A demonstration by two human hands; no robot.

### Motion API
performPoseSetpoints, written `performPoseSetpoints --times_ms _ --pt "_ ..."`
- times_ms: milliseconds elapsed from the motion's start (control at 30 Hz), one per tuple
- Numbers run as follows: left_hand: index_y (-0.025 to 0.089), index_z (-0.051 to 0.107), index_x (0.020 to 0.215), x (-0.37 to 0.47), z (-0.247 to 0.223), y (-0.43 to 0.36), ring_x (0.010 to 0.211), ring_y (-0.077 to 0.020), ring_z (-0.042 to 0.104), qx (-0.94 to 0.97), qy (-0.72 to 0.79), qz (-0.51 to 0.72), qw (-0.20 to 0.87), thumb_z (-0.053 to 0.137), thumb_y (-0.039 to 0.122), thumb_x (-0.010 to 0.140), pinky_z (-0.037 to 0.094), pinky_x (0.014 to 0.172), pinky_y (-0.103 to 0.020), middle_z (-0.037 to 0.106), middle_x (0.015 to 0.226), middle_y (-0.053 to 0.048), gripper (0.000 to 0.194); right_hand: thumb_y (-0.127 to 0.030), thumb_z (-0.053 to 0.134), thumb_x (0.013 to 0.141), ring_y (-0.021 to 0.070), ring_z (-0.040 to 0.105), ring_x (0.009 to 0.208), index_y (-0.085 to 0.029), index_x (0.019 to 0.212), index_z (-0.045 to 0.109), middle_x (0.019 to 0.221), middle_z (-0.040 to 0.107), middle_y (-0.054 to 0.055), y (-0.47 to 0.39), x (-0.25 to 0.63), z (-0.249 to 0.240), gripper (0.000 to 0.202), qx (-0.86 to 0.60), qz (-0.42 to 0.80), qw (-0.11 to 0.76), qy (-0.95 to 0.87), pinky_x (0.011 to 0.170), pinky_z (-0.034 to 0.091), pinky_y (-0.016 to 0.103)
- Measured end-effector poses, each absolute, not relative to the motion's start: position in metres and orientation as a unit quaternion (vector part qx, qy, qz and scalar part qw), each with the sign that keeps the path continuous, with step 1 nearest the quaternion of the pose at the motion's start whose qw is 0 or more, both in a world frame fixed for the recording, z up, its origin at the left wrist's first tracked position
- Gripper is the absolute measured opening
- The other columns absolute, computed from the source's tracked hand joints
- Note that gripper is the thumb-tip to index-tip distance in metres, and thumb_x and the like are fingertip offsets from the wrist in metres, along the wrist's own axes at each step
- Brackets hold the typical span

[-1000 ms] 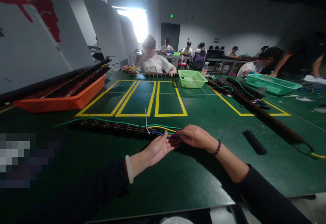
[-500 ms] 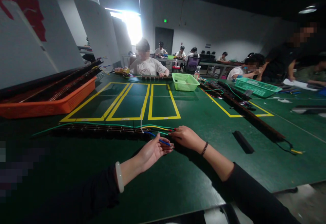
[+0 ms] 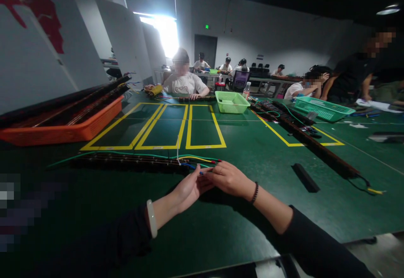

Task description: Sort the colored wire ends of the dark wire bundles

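Observation:
A long dark strip with wires along it lies across the table in front of me. From its right end come a blue wire, a yellow wire with a red tip, and green wire. My left hand, palm up, grips the blue wire under its thumb. Against its fingertips, my right hand pinches the blue wire near its end, which the fingers hide. The red tip sits just behind my right knuckles. A white cable tie sticks up at the strip's end.
An orange basket holding long dark strips stands at left. Yellow tape outlines mark the green table. Farther back are a light green basket and a teal basket. A black piece lies at right. Several people sit beyond.
My right hand has moved from the red-tipped wires down to my left fingertips and the blue wire's end. The left fingers have closed in. The view has shifted slightly.

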State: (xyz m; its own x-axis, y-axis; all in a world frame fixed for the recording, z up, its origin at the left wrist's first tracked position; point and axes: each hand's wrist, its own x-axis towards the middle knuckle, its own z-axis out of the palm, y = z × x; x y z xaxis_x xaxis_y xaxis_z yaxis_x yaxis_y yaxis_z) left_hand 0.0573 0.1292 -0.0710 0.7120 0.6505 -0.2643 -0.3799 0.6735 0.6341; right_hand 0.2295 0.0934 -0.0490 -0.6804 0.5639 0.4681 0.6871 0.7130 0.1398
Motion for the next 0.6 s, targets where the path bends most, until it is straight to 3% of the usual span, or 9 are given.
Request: performPoseSetpoints --times_ms 200,367,600 --pt "0.01 0.058 0.107 0.057 -0.074 0.131 0.095 -0.0208 0.061 0.275 0.221 0.284 0.892 0.04 0.039 0.092 0.044 0.091 -0.038 0.065 0.097 -0.015 0.038 -0.019 0.041 0.093 0.0169 0.054 0.076 -0.014 0.119 0.055 0.085 0.062 0.008 0.096 0.235 -0.049 0.03 -0.374 -0.133 0.187 -0.899 0.072 0.042 0.031" --pt "0.005 0.058 0.097 0.056 -0.072 0.128 0.09 -0.0231 0.064 0.325 0.241 0.253 0.879 0.041 0.04 0.091 0.045 0.089 -0.04 0.066 0.092 -0.019 0.04 -0.018 0.043 0.093 0.0155 0.053 0.075 -0.016 0.1 0.063 0.081 0.061 0.007 0.102 0.239 -0.056 0.021 -0.438 -0.094 0.235 -0.863 0.069 0.041 0.028" --pt "0.006 0.058 0.084 0.055 -0.069 0.126 0.085 -0.0247 0.066 0.382 0.24 0.219 0.865 0.041 0.039 0.091 0.047 0.085 -0.039 0.066 0.089 -0.021 0.037 -0.014 0.052 0.087 0.0147 0.049 0.068 -0.016 0.075 0.061 0.071 0.057 0.003 0.112 0.237 -0.066 0.015 -0.426 -0.086 0.154 -0.887 0.069 0.037 0.028"
